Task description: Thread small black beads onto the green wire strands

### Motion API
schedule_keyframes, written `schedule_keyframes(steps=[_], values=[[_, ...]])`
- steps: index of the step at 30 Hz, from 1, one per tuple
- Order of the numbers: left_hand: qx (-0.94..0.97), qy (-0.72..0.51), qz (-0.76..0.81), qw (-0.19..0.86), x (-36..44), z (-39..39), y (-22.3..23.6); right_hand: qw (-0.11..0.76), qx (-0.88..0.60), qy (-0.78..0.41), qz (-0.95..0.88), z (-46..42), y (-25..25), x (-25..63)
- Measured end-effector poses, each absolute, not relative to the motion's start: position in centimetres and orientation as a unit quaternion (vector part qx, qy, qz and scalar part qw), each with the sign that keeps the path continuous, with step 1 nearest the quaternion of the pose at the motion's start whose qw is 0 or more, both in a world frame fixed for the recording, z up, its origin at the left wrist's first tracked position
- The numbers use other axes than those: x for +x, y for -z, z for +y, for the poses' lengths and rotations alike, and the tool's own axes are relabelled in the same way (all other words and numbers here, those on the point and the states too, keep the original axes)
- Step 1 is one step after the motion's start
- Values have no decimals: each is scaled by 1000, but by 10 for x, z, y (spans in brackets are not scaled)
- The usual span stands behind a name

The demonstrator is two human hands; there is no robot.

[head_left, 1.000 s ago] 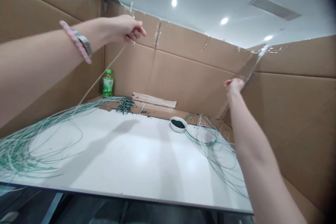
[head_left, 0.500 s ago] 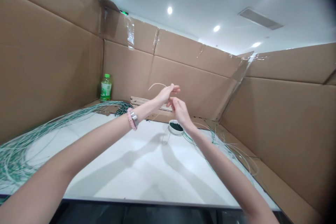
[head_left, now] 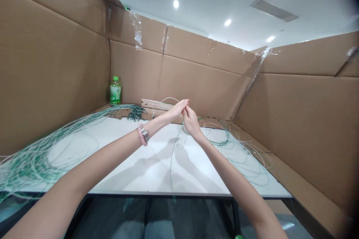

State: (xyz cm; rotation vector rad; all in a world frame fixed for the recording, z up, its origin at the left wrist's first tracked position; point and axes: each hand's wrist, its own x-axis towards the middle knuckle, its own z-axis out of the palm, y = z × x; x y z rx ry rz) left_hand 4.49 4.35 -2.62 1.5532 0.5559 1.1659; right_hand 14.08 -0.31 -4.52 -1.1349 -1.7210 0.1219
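**Left hand (head_left: 177, 108) and right hand (head_left: 192, 122) closed at the fingertips on a thin white-and-green plastic strand (head_left: 171, 164), above a white tabletop (head_left: 140, 173).**
Strand loops up behind the hands and drops to near the front table edge. Pink beaded bracelet (head_left: 140, 136) on left wrist. Large loose bundle of green-white strands (head_left: 33, 166) at far left, smaller tangled coil (head_left: 232, 145) right of the hands. Dark green bits (head_left: 136, 112) beside a pale wooden strip (head_left: 154, 104) at the back edge. Green-capped plastic bottle (head_left: 115, 91) in the corner, brown cardboard walls (head_left: 202, 86) around.
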Motion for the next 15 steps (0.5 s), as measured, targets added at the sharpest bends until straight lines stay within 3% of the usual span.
schedule_keyframes(steps=[15], values=[[643, -552, 133, 513, -21, -2, 56, 378, -479, 11, -792, -15, 5, 138]])
